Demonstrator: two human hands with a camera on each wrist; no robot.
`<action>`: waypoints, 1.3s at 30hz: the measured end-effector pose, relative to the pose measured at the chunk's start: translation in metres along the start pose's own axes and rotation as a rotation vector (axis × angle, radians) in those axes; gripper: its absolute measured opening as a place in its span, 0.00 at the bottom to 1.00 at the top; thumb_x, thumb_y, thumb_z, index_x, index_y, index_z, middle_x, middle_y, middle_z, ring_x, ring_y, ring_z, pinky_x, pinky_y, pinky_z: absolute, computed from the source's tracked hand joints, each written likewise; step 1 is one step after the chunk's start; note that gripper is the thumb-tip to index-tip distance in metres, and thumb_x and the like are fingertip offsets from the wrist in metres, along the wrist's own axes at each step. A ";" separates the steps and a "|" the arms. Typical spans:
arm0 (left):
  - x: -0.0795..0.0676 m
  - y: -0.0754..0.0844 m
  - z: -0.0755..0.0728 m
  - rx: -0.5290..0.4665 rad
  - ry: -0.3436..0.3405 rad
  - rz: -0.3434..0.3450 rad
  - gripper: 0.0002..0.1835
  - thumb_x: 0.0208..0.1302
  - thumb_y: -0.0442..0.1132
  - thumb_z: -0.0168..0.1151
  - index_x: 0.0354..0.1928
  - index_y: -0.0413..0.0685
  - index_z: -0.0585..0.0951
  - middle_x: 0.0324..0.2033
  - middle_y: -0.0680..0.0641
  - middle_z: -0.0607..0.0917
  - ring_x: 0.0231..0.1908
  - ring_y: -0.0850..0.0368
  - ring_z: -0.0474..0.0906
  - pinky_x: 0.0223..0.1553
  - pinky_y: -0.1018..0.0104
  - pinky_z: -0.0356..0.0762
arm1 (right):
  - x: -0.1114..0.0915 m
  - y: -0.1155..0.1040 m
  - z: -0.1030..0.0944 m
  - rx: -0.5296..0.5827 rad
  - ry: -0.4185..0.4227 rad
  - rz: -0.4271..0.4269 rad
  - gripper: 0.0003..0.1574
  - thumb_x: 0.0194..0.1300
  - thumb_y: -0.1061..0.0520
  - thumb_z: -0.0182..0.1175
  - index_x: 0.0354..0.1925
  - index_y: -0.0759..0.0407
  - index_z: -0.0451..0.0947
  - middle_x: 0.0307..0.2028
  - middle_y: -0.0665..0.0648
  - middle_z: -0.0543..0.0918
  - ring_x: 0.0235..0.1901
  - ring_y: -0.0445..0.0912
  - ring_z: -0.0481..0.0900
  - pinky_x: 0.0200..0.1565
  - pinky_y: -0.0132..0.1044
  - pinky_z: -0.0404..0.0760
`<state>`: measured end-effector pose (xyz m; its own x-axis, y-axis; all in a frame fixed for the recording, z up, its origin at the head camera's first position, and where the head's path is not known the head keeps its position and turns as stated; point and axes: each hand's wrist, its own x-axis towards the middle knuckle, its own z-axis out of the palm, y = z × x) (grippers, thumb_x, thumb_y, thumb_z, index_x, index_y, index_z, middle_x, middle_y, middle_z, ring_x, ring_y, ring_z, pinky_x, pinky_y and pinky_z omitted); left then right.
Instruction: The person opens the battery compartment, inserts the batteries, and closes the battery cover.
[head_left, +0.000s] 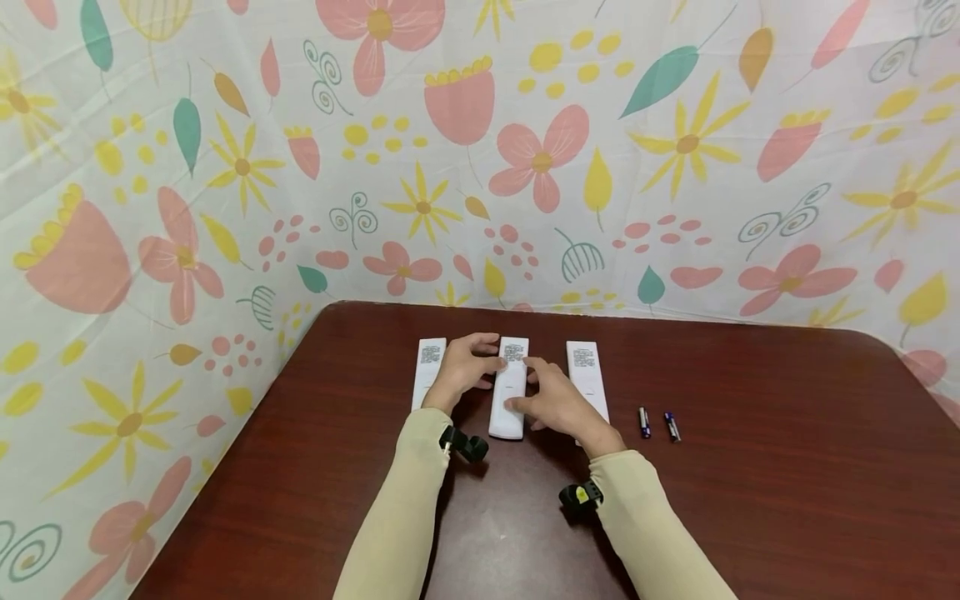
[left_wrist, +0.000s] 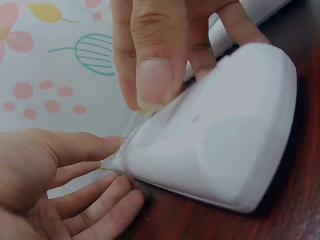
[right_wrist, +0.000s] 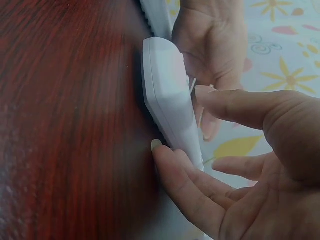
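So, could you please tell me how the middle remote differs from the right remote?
In the head view, the middle remote is between the left hand and right hand, while the right remote is partly hidden by the right hand. The middle remote points nearly straight ahead; the right remote slants, its near end further right. Both are white, with printed text towards the far end.

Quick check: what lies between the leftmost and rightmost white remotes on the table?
The middle remote lies between them, with the left hand and the right hand on either side of it. The head view shows this.
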<state>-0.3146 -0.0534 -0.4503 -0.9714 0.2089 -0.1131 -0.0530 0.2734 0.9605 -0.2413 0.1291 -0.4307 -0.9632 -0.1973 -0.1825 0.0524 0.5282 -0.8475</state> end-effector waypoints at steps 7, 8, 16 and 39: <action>-0.004 0.010 -0.001 -0.019 0.050 0.063 0.27 0.72 0.36 0.71 0.71 0.46 0.80 0.58 0.41 0.85 0.46 0.46 0.88 0.39 0.55 0.90 | -0.001 -0.003 -0.004 -0.039 0.015 -0.005 0.51 0.73 0.56 0.71 0.81 0.66 0.55 0.67 0.72 0.73 0.28 0.51 0.87 0.35 0.44 0.88; -0.005 0.012 -0.001 -0.032 0.059 0.072 0.26 0.72 0.35 0.71 0.71 0.47 0.81 0.57 0.41 0.85 0.46 0.46 0.88 0.40 0.54 0.90 | -0.002 -0.003 -0.005 -0.042 0.017 -0.004 0.51 0.73 0.55 0.71 0.82 0.65 0.55 0.67 0.71 0.73 0.29 0.51 0.86 0.36 0.44 0.88; -0.019 0.031 0.008 -0.125 0.015 0.103 0.25 0.72 0.39 0.72 0.69 0.54 0.82 0.61 0.38 0.84 0.51 0.47 0.87 0.46 0.49 0.89 | -0.014 -0.011 -0.012 -0.072 0.046 -0.077 0.47 0.73 0.54 0.69 0.80 0.66 0.60 0.64 0.70 0.78 0.42 0.55 0.86 0.42 0.47 0.86; -0.019 0.056 0.054 -0.099 -0.074 0.095 0.29 0.68 0.43 0.76 0.70 0.54 0.82 0.63 0.40 0.82 0.54 0.49 0.84 0.51 0.50 0.87 | -0.038 -0.002 -0.059 -0.193 0.117 -0.079 0.47 0.73 0.52 0.69 0.78 0.71 0.61 0.67 0.76 0.72 0.62 0.68 0.78 0.54 0.59 0.84</action>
<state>-0.2863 0.0086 -0.4080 -0.9537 0.2987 -0.0349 0.0125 0.1556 0.9877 -0.2206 0.1844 -0.3931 -0.9869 -0.1534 -0.0507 -0.0652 0.6654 -0.7437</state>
